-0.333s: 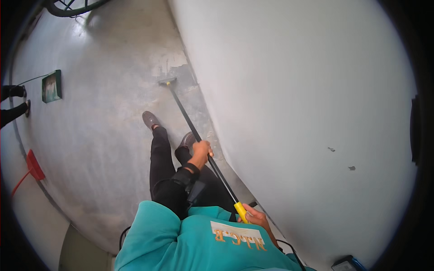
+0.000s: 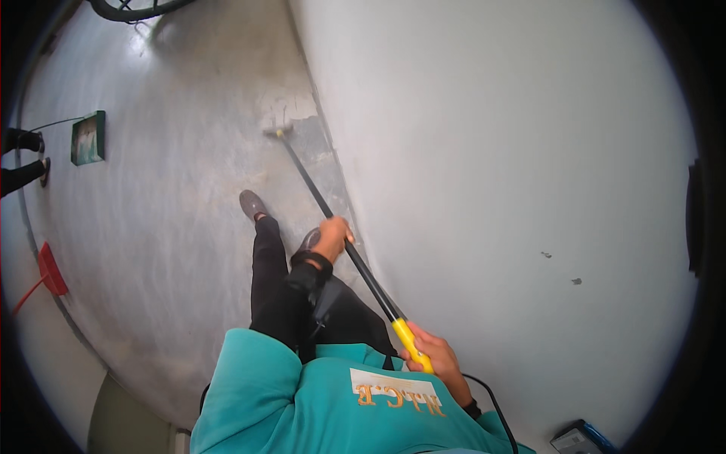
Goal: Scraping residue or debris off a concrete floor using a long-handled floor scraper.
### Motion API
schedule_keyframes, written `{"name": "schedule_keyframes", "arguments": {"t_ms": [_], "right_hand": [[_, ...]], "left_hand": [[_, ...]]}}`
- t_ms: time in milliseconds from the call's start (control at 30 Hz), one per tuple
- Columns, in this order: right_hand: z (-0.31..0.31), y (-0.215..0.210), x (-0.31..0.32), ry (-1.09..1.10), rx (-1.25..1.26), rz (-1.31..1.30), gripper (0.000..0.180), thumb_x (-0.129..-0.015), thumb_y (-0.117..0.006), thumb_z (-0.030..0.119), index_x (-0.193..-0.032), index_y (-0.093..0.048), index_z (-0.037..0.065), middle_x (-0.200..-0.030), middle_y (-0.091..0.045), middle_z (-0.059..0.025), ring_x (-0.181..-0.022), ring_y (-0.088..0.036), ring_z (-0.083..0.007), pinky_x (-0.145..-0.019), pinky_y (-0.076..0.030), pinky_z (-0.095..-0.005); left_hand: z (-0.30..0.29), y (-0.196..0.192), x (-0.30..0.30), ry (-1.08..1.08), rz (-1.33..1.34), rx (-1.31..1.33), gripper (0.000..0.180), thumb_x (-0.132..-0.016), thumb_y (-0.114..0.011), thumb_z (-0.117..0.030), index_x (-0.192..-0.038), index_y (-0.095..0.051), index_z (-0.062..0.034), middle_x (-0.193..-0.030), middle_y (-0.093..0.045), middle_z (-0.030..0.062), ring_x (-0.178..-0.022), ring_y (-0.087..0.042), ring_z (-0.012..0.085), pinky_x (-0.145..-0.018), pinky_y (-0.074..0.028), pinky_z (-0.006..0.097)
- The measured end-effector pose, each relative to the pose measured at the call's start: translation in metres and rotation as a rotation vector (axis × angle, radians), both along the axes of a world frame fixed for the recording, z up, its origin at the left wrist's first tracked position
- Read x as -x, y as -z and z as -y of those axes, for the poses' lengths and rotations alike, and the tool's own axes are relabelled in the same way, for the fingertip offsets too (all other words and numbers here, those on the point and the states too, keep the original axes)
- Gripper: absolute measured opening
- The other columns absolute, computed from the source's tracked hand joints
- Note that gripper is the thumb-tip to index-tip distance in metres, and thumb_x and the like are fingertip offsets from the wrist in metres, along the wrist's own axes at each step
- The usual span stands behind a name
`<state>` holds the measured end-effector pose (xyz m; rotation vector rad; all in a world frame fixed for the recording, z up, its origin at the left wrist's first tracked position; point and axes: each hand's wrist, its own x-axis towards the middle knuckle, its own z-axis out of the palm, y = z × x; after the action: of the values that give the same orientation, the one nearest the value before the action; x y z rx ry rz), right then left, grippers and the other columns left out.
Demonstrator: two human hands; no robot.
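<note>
A long-handled floor scraper [image 2: 370, 280] runs slantwise from my body to the floor. Its pole is black, the end grip yellow, and its narrow flat head meets the floor near a worn, patchy area; the head is slightly blurred. My left hand [image 2: 331, 239] is closed round the middle of the pole. Close to my body, my right hand [image 2: 433, 354] wraps the yellow grip. Dark straps and a small device sit on my left forearm.
A white wall [image 2: 484, 151] rises on the right. A green dustpan-like tray [image 2: 88, 138] stands left beside another person's feet [image 2: 41, 170]. Further down is a red dustpan [image 2: 52, 270]. Part of a wheel [image 2: 136, 11] shows at the top. My shoes [image 2: 252, 204] are beside the pole.
My right hand and the yellow grip have shifted a little up and away from my body. The scraper head has moved slightly farther off along the floor.
</note>
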<state>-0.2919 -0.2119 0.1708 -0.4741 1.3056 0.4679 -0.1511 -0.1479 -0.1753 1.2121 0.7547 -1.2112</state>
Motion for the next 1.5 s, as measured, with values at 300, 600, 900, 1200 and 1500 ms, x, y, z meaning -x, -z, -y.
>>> {"name": "schedule_keyframes", "arguments": {"t_ms": [300,600,900,1200,1500], "right_hand": [[0.013,-0.004,-0.024,0.009,-0.034,0.051,0.047,-0.077,-0.04,0.018,-0.118,-0.019,0.013,-0.069,-0.042,-0.0121,-0.043,-0.036,-0.0107,-0.033,-0.029,-0.0197],[0.002,0.02,-0.035,0.038,-0.031,0.06,0.047,-0.077,-0.04,0.018,-0.118,-0.019,0.014,-0.067,-0.042,-0.01,-0.042,-0.036,-0.0096,-0.032,-0.03,-0.0193],[-0.011,-0.015,0.031,-0.006,0.03,0.008,0.045,-0.076,-0.041,0.022,-0.116,-0.023,0.01,-0.067,-0.044,-0.0102,-0.04,-0.038,-0.0106,-0.031,-0.029,-0.0182],[-0.061,-0.034,0.069,0.083,0.025,0.092,0.045,-0.077,-0.038,0.023,-0.117,-0.022,0.01,-0.066,-0.044,-0.01,-0.041,-0.037,-0.0106,-0.033,-0.031,-0.0204],[-0.021,-0.049,0.046,0.158,-0.118,0.014,0.046,-0.078,-0.039,0.023,-0.118,-0.019,0.018,-0.067,-0.043,-0.0103,-0.042,-0.038,-0.0118,-0.032,-0.03,-0.021]], "left_hand": [[0.019,0.015,-0.023,0.29,0.375,0.122,0.027,-0.066,-0.046,-0.01,-0.04,-0.047,-0.0034,-0.04,-0.047,0.0049,-0.032,-0.043,0.017,-0.03,-0.032,0.027],[0.032,-0.008,-0.066,0.269,0.065,0.009,0.024,-0.067,-0.034,-0.012,-0.05,-0.046,0.0,-0.038,-0.043,0.0127,-0.03,-0.037,0.0237,-0.032,-0.031,0.036],[0.02,-0.074,0.003,-0.138,-0.083,0.12,0.016,-0.066,-0.032,-0.001,-0.055,-0.041,0.0048,-0.038,-0.036,0.0123,-0.029,-0.037,0.022,-0.028,-0.03,0.034],[-0.002,-0.054,0.04,-0.03,-0.048,0.117,0.023,-0.067,-0.032,-0.008,-0.061,-0.046,0.0084,-0.049,-0.047,0.0187,-0.037,-0.045,0.0262,-0.034,-0.035,0.034],[0.02,-0.097,0.011,-0.124,0.051,0.225,0.016,-0.071,-0.037,-0.009,-0.062,-0.041,0.003,-0.047,-0.042,0.0096,-0.04,-0.045,0.02,-0.037,-0.037,0.027]]}}
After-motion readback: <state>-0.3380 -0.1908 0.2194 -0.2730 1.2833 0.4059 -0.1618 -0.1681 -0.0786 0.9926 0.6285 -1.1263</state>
